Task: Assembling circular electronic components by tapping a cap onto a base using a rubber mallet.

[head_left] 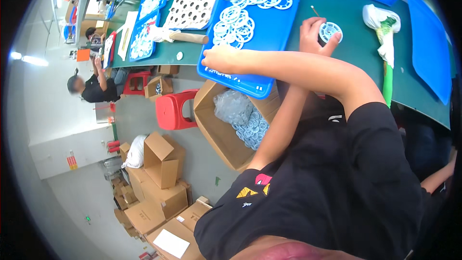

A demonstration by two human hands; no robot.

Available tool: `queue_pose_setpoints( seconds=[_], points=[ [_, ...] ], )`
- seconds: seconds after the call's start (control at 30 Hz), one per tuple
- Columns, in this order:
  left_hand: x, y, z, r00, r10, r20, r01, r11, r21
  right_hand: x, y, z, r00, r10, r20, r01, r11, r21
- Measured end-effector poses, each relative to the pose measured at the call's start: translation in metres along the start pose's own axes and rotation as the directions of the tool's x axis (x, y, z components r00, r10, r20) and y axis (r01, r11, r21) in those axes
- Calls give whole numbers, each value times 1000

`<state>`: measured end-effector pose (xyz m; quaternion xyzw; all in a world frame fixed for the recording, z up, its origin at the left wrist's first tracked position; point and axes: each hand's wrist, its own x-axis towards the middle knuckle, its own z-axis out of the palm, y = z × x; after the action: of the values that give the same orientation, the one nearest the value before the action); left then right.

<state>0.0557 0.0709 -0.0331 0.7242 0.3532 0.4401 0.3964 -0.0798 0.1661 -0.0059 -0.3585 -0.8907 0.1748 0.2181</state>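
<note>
My arms cross, the right over the left. My left hand [314, 37] has its thumb and fingers around the rim of a white spoked plastic wheel [331, 32] at the green table. My right hand [222, 59] reaches over to the near left edge of a blue tray [267, 79], its fingers curled closed; what they hold, if anything, is hidden. Many flat white spoked rings [233, 24] lie overlapping in that tray, beyond my right hand. Small white bits sit along the tray's near edge.
A cloth-wrapped tool with a green handle [388, 82] lies at right, a brown cylinder [190, 37] at left. Below the table stand a carton [204, 130] of rings and plastic bags, and a red stool [175, 110]. Another person [98, 86] works at far left.
</note>
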Motion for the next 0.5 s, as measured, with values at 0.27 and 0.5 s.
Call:
queue_pose_setpoints(
  seconds=[0.27, 0.5],
  points=[
    [0, -10, 4, 999, 8, -51, 4, 970, 243, -48, 1, -49, 961, 66, -269, 45, 922, 385],
    [-24, 3, 1, 997, 59, 41, -68, 959, 274, -133, 4, -106, 950, 237, -205, -124, 884, 450]
  ],
)
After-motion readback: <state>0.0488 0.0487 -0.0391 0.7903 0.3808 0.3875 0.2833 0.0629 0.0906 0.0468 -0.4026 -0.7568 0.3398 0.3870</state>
